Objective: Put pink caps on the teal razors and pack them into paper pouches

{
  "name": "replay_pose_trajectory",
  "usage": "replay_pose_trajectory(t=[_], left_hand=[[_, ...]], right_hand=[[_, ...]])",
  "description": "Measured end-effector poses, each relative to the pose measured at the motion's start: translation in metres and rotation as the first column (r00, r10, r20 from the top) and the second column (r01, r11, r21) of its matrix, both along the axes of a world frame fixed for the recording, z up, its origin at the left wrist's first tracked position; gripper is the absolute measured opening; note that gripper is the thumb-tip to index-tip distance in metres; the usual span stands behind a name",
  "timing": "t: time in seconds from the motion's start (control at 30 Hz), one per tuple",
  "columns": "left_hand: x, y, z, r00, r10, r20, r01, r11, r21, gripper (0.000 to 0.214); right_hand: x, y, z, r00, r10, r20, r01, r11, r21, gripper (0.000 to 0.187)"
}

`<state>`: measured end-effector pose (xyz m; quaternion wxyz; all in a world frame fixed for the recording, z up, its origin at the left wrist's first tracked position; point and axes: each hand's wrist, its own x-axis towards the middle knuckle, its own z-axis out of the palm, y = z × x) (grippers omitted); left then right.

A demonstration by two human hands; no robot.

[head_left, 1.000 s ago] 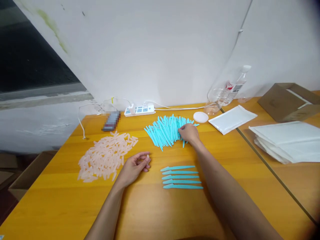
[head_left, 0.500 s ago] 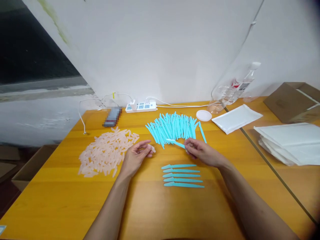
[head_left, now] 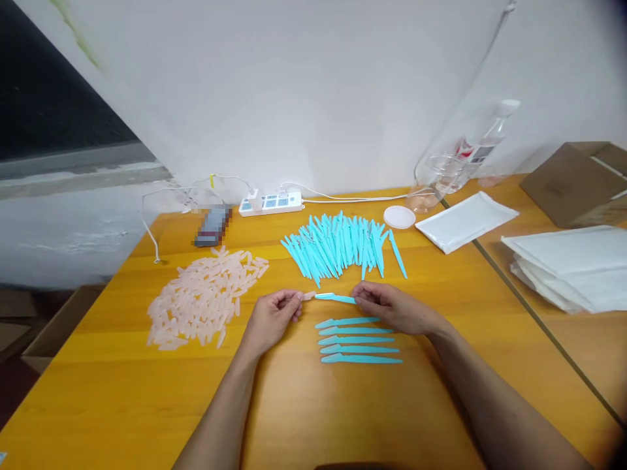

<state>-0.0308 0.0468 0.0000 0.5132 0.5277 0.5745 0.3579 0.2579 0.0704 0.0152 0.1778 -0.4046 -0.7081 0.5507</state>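
Observation:
My left hand [head_left: 280,313] pinches a small translucent pale-pink blade cap [head_left: 308,296] between thumb and fingers. Facing it, a turquoise eyebrow razor [head_left: 339,298] is held by its handle in my right hand [head_left: 379,301], with the pale blade end pointing left. Cap and blade tip are almost in line and very close; whether they touch I cannot tell. Below the hands, several razors [head_left: 360,340] lie in a neat row, blade ends to the left. Beyond the hands spreads a heap of turquoise razors [head_left: 337,245]. A pile of pale-pink caps [head_left: 196,300] covers the table left of my left hand.
At the wall stand a white power strip [head_left: 271,203] with cables, a phone [head_left: 213,225] and a clear plastic bottle [head_left: 482,153]. A round white lid [head_left: 399,217], white packets [head_left: 467,220] and a cardboard box [head_left: 571,186] are on the right. A table seam runs at right.
My right hand has moved slightly left and down, turning the razor nearly level. My left hand has brought the cap round to face the blade, so the two are now close together.

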Motion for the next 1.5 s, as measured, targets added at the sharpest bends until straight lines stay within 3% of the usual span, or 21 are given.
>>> replay_pose_trajectory(t=[0.27, 0.37, 0.43, 0.6, 0.67, 0.77, 0.93, 1.07, 1.1, 1.17, 1.27, 1.3, 1.37, 1.5], left_hand=[[0.023, -0.005, 0.007, 0.987, -0.133, -0.085, 0.133, 0.991, 0.0, 0.04], [0.026, -0.011, 0.014, 0.974, -0.156, -0.165, 0.176, 0.978, 0.109, 0.033], [0.025, -0.021, 0.019, 0.942, -0.193, -0.274, 0.261, 0.935, 0.238, 0.026], [0.021, -0.063, 0.021, 0.821, -0.185, -0.541, 0.478, 0.74, 0.473, 0.026], [0.023, -0.081, 0.016, 0.779, -0.152, -0.608, 0.525, 0.687, 0.501, 0.027], [0.032, -0.098, 0.007, 0.728, -0.108, -0.677, 0.559, 0.665, 0.495, 0.025], [0.024, -0.099, 0.009, 0.739, 0.118, -0.663, 0.42, 0.689, 0.591, 0.037], [-0.025, -0.085, 0.022, 0.703, 0.277, -0.655, 0.3, 0.72, 0.626, 0.025], [-0.04, -0.082, 0.023, 0.662, 0.316, -0.679, 0.273, 0.743, 0.611, 0.022], [-0.067, -0.075, 0.022, 0.497, 0.345, -0.796, 0.249, 0.822, 0.512, 0.024], [-0.094, -0.069, 0.016, 0.241, 0.27, -0.932, 0.176, 0.932, 0.316, 0.032], [-0.098, -0.069, 0.014, 0.212, 0.233, -0.949, 0.15, 0.952, 0.267, 0.033], [-0.101, -0.068, 0.012, 0.235, 0.178, -0.955, 0.12, 0.97, 0.211, 0.033], [-0.105, -0.067, 0.011, 0.307, 0.186, -0.933, 0.037, 0.978, 0.207, 0.035]], right_hand=[[-0.004, -0.004, 0.004, 0.999, 0.028, 0.028, -0.028, 0.999, 0.021, 0.031], [-0.004, -0.007, 0.011, 0.999, 0.028, 0.035, -0.03, 0.998, 0.053, 0.03], [-0.003, -0.01, 0.016, 0.998, 0.059, 0.033, -0.061, 0.997, 0.042, 0.03], [0.013, -0.011, 0.025, 0.977, 0.178, 0.118, -0.17, 0.982, -0.078, 0.037], [0.021, -0.008, 0.024, 0.987, 0.082, 0.138, -0.079, 0.997, -0.026, 0.04], [0.032, 0.0, 0.019, 0.966, -0.207, 0.152, 0.189, 0.974, 0.123, 0.042], [0.041, 0.01, 0.01, 0.774, -0.57, 0.276, 0.485, 0.813, 0.322, 0.045], [0.038, 0.017, 0.004, 0.634, -0.676, 0.376, 0.526, 0.733, 0.431, 0.038], [0.036, 0.02, 0.003, 0.614, -0.683, 0.395, 0.511, 0.726, 0.46, 0.036], [0.03, 0.028, 0.0, 0.572, -0.691, 0.442, 0.471, 0.718, 0.512, 0.033], [0.023, 0.043, -0.004, 0.46, -0.726, 0.511, 0.444, 0.686, 0.576, 0.037], [0.021, 0.048, -0.005, 0.43, -0.733, 0.527, 0.446, 0.68, 0.582, 0.04], [0.018, 0.056, -0.007, 0.424, -0.716, 0.555, 0.448, 0.698, 0.559, 0.041], [0.018, 0.063, -0.008, 0.511, -0.651, 0.561, 0.433, 0.759, 0.487, 0.031]])
